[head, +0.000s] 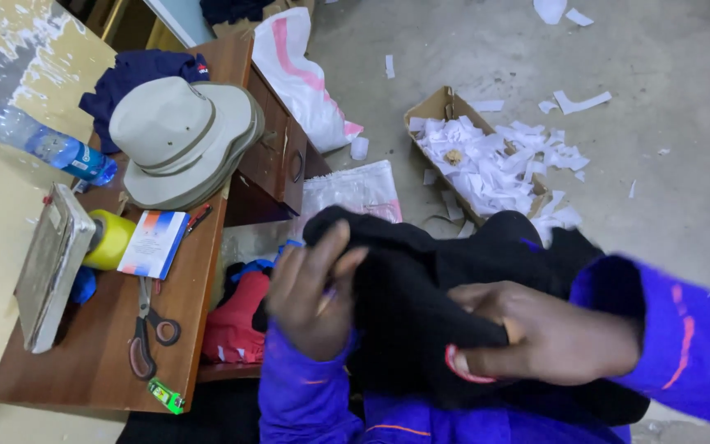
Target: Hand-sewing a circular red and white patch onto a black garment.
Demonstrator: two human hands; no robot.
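Nearest to us, both our hands work a black garment (421, 288) bunched over our lap, against our purple sleeves. Our right hand (552, 337) lies on top of the cloth with its grip closed, fingers and thumb pinching a fold of the black fabric; a strip of pale and red edging shows just under the thumb. Our left hand (314, 288) has its grip half open, fingers spread and curled around the garment's left edge, pressing into it from the side. The garment hangs between the two hands and spills back toward the floor behind them.

Just to our left, red cloth (236, 325) sits tucked under the wooden surface (84, 362). On that surface, closest to us, lie a small green object (166, 396) at the edge and a pair of scissors (145, 329) with dark handles. Beyond them a flat metal slab (47, 263) leans against a yellow spool (110, 240), with a small white, blue and orange booklet (154, 243) beside it. Farther back rests a beige brimmed hat (182, 140), a dark blue cloth (137, 74) behind it, and a plastic water bottle (39, 140) lying off to the left.

On the concrete floor, past the garment, a clear plastic packet (351, 191) lies flat; a cardboard box (441, 111) holds white paper scraps (495, 164), more scattered around. A white and pink bag (301, 74) leans near the surface's far end.
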